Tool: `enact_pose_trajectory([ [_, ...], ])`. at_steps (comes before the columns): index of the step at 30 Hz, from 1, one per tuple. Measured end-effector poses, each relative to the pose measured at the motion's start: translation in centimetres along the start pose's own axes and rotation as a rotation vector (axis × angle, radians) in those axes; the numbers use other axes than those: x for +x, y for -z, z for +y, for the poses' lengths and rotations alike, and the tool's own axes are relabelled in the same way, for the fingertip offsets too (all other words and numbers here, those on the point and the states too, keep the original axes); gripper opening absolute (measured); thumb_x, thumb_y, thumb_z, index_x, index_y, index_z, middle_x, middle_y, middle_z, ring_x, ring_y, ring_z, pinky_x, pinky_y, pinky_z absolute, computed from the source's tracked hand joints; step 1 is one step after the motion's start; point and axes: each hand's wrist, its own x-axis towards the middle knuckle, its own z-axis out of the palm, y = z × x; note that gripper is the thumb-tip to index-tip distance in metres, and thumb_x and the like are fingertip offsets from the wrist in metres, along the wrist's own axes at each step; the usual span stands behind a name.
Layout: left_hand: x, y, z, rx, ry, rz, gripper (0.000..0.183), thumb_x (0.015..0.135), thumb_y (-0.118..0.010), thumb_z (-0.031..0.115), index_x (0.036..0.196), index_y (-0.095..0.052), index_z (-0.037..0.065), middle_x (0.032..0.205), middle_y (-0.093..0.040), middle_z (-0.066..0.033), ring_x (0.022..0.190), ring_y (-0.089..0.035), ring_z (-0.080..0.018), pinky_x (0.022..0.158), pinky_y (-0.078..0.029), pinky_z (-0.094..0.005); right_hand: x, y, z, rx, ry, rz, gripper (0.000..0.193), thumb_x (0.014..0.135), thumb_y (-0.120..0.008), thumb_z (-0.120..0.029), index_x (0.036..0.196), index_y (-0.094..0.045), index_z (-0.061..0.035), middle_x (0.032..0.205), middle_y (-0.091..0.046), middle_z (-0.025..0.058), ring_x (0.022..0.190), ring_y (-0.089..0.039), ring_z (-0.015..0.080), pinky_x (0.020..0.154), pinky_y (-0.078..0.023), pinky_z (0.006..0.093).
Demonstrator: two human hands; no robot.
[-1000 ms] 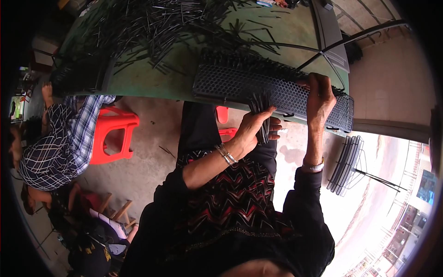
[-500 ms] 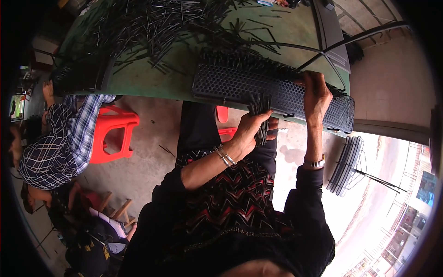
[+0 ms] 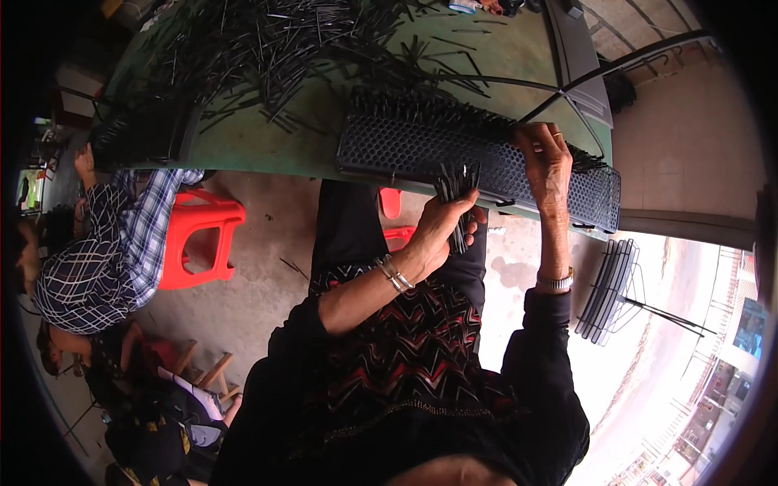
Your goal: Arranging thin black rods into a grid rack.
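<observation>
- A green surface (image 3: 340, 121) fills the top of the view, its near edge over a bare concrete floor with a red plastic stool (image 3: 198, 239) below.
- A loose heap of thin black sticks (image 3: 267, 49) is scattered across the far part of the surface.
- A long black perforated panel (image 3: 405, 146) lies along the near edge, a row of sticks standing up from its far side.
- The left hand (image 3: 442, 223) is closed around a bundle of black sticks (image 3: 456, 194), held just below the panel's edge.
- The right hand (image 3: 547, 162) rests on the panel's upper side, fingers bent; whether it pinches a single stick I cannot tell.
- The sticks look light, stiff and smooth, likely to slip from a loose bundle; gripping them around the middle seems safest.
- The panel looks rigid and light, best steadied by its long edge.
- Another person in a checked shirt (image 3: 97, 251) sits at the left.
- No package or label is clear enough to tell; a small bright item (image 3: 468, 5) at the top edge stays unclear.
</observation>
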Motion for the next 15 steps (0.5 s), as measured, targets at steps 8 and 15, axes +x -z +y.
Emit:
enact_pose_trajectory([
  [8,-0.6,-0.7,0.6,0.011,-0.028,-0.01,0.024,0.093,-0.062,0.029,0.1,-0.062,0.006,0.082,-0.065,-0.0069,0.066,-0.056,-0.0109,0.054,-0.046,-0.0242,-0.4,-0.7,-0.1,0.007,-0.037,0.066,0.012,0.086,-0.066,-0.007,0.098,-0.065,-0.005,0.083,-0.059,0.0067,0.068,-0.058,0.0152,0.061,-0.048,0.0269],
  [15,-0.8,-1.0,0.5,0.019,-0.054,0.041,0.024,0.088,-0.068,0.031,0.092,-0.065,0.008,0.076,-0.066,-0.0048,0.065,-0.059,-0.0118,0.051,-0.043,-0.0261,-3.1,0.4,-3.4,0.424,-0.43,-0.34,0.027,0.092,-0.064,-0.023,0.101,-0.064,0.0024,0.073,-0.062,0.0048,0.064,-0.056,0.0096,0.061,-0.048,0.0242],
])
